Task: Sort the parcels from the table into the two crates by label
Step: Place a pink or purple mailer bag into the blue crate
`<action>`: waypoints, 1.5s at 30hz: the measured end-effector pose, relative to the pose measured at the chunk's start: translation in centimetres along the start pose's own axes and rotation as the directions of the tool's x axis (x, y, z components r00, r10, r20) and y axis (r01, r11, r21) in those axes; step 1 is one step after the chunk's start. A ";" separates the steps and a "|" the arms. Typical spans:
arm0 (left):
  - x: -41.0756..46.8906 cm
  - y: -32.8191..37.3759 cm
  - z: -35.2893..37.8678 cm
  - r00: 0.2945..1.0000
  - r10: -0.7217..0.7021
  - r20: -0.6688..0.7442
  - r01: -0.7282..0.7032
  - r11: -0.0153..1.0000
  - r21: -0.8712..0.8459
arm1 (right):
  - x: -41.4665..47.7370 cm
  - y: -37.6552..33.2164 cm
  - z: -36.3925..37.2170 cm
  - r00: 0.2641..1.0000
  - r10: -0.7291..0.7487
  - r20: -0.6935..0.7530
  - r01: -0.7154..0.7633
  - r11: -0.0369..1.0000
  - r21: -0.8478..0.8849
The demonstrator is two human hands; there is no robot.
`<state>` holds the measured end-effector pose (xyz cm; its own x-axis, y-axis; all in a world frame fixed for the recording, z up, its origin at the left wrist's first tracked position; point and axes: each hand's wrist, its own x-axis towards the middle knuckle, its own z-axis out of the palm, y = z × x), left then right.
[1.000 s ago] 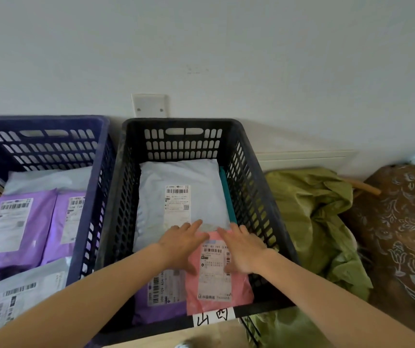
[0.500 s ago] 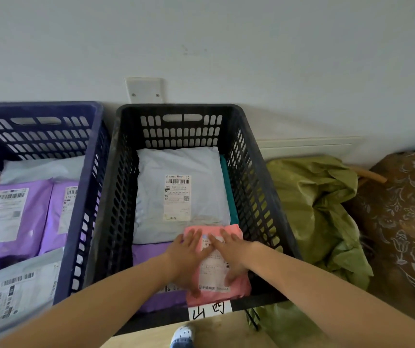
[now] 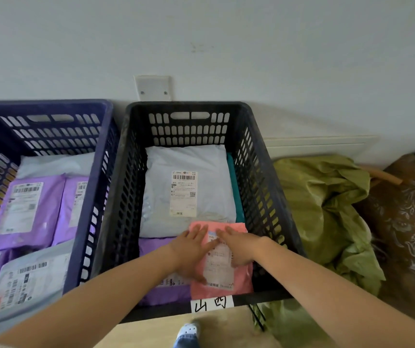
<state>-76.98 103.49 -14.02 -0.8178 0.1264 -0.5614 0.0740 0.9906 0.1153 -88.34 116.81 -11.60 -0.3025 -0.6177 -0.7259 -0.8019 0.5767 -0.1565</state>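
Framing on my feed has barely shifted in the last half second. The wall (image 3: 251, 46), the black crate (image 3: 271, 172) and the blue crate (image 3: 96, 172) sit where they were, side by side. A second ago both hands reached further in, to the near edge of the white parcel (image 3: 188, 162). They now lie closer to me, as they did half a second back.

The wall is pale, with one blank plate (image 3: 152, 87) above the gap between the crates. Right of the black crate slump a green sack (image 3: 326, 202) and a brown patterned bag (image 3: 407, 222). Pale wood floor (image 3: 151, 332) shows below the near rim, with one shoe (image 3: 188, 330) on it.

I count two crates. The blue one holds at least four parcels; a label at the left edge is cut off. The black one holds three: white at the back, purple (image 3: 156, 247) near left, and the pink parcel (image 3: 241, 282) near right. The pink parcel lies label up, overlapping both others. A teal strip (image 3: 234, 177) shows beside the white parcel.

My left hand (image 3: 191, 249) and right hand (image 3: 241, 244) lie flat on the pink parcel with straight fingers, fingertips near but apart. One handwritten tag (image 3: 211, 303) sticks to the near rim.
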 end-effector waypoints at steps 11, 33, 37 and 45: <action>-7.8 -1.1 -4.5 0.959 -0.248 -0.139 0.241 0.968 -0.066 | -5.5 -2.1 -4.2 0.945 0.005 -0.327 0.116 0.930 0.350; -30.1 3.3 -1.2 0.379 -0.826 -0.418 0.315 0.540 -0.781 | -10.4 -19.6 -4.3 0.610 -0.278 -0.742 0.687 0.652 0.320; -33.6 2.9 1.1 0.280 -0.861 -0.425 0.314 0.500 -0.807 | -10.7 -25.4 -2.3 0.596 -0.375 -0.710 0.727 0.628 0.279; -43.5 -1.2 8.3 0.111 -0.907 -0.406 0.288 0.421 -0.860 | -9.7 -38.5 0.7 0.633 -0.448 -0.631 0.740 0.591 0.321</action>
<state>-36.79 97.25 3.45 -0.3896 -0.9059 0.1661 -0.6957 0.4077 0.5914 -54.16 100.95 1.03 -0.1571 -0.9870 0.0335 -0.5322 0.0560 -0.8448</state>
